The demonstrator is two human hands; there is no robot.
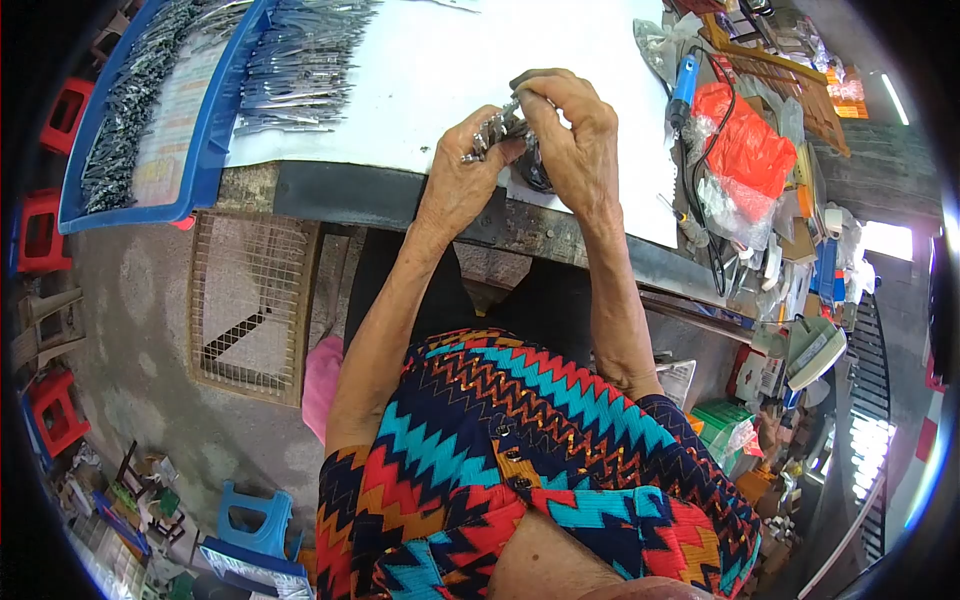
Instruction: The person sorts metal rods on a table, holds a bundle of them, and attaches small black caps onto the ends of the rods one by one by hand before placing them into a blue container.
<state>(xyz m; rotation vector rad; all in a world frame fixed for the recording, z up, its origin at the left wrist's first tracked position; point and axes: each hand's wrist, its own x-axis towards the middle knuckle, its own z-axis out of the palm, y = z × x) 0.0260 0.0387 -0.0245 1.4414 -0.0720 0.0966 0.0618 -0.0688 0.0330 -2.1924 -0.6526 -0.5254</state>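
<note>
Over the front edge of the white-covered table, my left hand (462, 172) is closed around a small bunch of shiny metal pieces (492, 132). My right hand (577, 135) has its thumb and fingers pinched at the upper end of that bunch. The exact kind of the pieces is too small to make out, and fingers cover part of them. A dark object (533, 172) shows between the hands, partly hidden. Further left on the table lies a wide row of thin metal pieces (300, 75), side by side.
A blue tray (205, 140) of thin metal pieces stands at the table's left end. On the right lie a blue-handled tool (686, 80) with a black cable, an orange-red plastic bag (745, 150) and clutter. Below are a wire-mesh frame (250, 300) and a blue stool (255, 515).
</note>
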